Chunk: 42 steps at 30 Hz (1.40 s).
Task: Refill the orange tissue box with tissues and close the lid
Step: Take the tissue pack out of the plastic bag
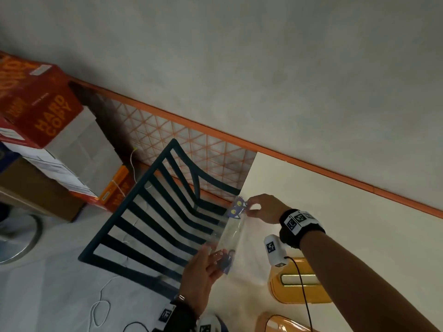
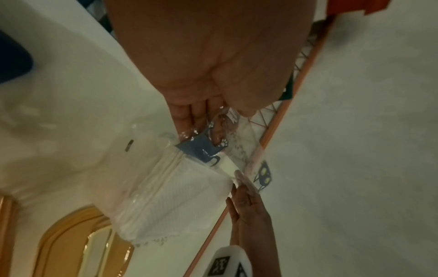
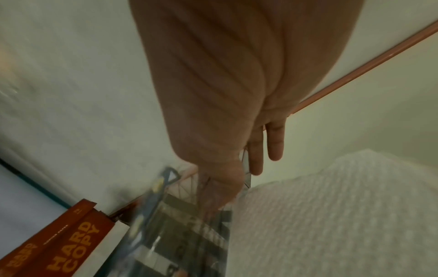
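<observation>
A clear plastic tissue wrapper (image 1: pixel 230 232) with blue cat prints is stretched between both hands over the white table's (image 1: pixel 323 202) left edge. My left hand (image 1: pixel 212 258) pinches its near end and my right hand (image 1: pixel 249 207) pinches the far end by the cat face. In the left wrist view the white tissue stack (image 2: pixel 170 196) lies half inside the wrapper (image 2: pixel 201 150), between the left hand (image 2: pixel 199 120) and the right hand (image 2: pixel 246 198). The right wrist view shows the embossed tissues (image 3: pixel 331 215) beside the wrapper (image 3: pixel 180 215). The orange tissue box (image 1: pixel 297 288), its slotted top up, sits near my right forearm.
A dark green slatted chair (image 1: pixel 153 212) stands just left of the table. Red "Hard Copy" paper cartons (image 1: pixel 43 109) are stacked on the floor at far left. A second orange piece (image 1: pixel 275 322) lies at the table's near edge. A black cable (image 1: pixel 304 291) crosses the box.
</observation>
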### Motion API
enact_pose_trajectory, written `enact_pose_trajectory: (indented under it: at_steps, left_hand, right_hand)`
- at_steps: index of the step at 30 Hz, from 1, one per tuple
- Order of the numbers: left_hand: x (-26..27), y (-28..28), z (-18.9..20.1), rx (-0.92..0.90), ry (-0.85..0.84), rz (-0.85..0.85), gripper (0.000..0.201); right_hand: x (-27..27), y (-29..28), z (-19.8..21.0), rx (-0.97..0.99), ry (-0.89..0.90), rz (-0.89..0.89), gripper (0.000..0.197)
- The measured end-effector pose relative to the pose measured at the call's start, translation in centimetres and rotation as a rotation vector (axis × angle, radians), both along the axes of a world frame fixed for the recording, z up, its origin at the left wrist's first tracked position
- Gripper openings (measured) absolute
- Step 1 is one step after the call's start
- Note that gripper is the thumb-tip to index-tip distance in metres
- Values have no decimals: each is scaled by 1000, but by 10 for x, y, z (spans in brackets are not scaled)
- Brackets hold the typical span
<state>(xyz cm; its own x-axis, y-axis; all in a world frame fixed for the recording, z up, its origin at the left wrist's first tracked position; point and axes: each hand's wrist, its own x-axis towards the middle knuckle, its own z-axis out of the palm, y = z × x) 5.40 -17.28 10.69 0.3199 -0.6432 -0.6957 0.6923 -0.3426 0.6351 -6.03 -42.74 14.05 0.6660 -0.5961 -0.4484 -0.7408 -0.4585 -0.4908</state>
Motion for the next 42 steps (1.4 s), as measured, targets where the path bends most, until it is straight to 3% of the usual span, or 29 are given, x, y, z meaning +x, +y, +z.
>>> enact_pose_trajectory:
  at_steps: [2, 4, 6, 9, 12, 17, 20, 23, 27, 30, 33, 35, 37, 42]
  left_hand:
    - [0, 4, -3, -9, 10, 10, 43]
    - [-1, 9, -7, 9, -154, -74, 46]
    - [-4, 14, -10, 67, -362, -215, 38]
    - [-9, 13, -18, 123, -396, -220, 24]
    - [-6, 11, -28, 225, -232, -106, 17]
    - [-1, 6, -48, 295, 114, -22, 30]
    - [0, -1, -52, 337, 197, -10, 38]
    - [-5, -2, -53, 367, 202, -48, 37]
    - [-9, -3, -44, 444, -116, -154, 32]
    - [-1, 0, -43, 471, -544, -270, 35]
    - [4, -3, -30, 305, -881, -275, 18]
    - [-1, -9, -12, 111, -984, -348, 14]
    - [-10, -17, -3, -13, -992, -456, 26]
    - [-28, -27, -9, 47, -1146, -608, 53]
  right_hand:
    - [4, -5, -3, 24, -28, 56, 16]
    - [6, -9, -4, 27, -1, 98, 16]
    - [9, -13, -6, 23, 6, 100, 15]
    - [14, -16, -9, 34, 6, 56, 15]
    - [17, -18, -15, 25, 47, 17, 22]
    - [27, -17, -24, -82, 132, -23, 29]
    - [34, -12, -25, -239, 238, 36, 39]
    - [36, -8, -27, -314, 275, 34, 30]
    - [26, -4, -24, -245, 150, -130, 27]
    - [7, -3, -9, -241, -10, -287, 23]
    - [-21, 7, 8, -234, -17, -256, 14]
    - [-40, 18, 9, -133, 11, -234, 14]
    - [-54, 27, 3, -41, 1, -278, 28]
    - [-55, 37, -6, -76, 23, -256, 61]
